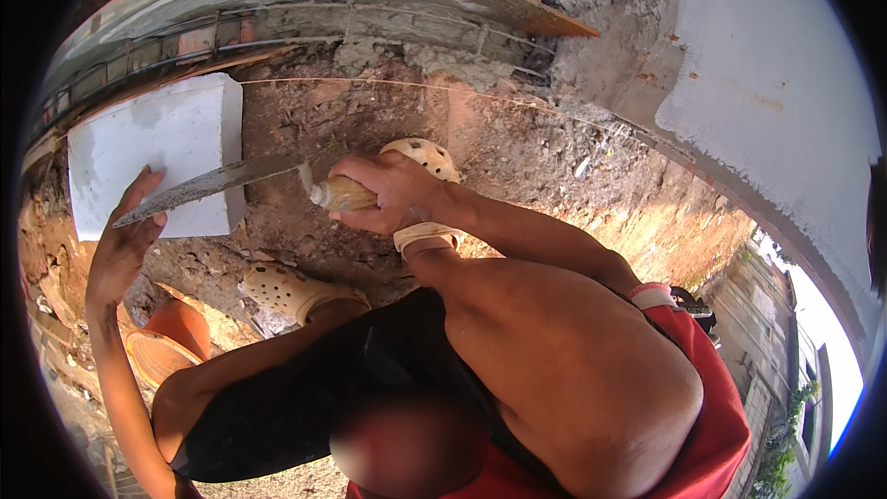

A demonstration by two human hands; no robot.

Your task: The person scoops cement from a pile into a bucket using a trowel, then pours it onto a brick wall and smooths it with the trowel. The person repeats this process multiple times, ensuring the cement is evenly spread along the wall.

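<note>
My right hand is closed around the worn wooden handle of a trowel. The long, mortar-smeared blade points left, over a white block. At the block's near left edge is my left hand, its fingers apart, with one fingertip against the white face. The blade's tip crosses in front of this hand and hides part of it; whether the fingers also touch the metal cannot be told. Grey mortar patches mark the block.
A string line runs beyond the block, in front of a mortar-covered form with reinforcing bars. An orange bucket lies at lower left. Cream clogs are on my feet. A plastered wall rises at right.
</note>
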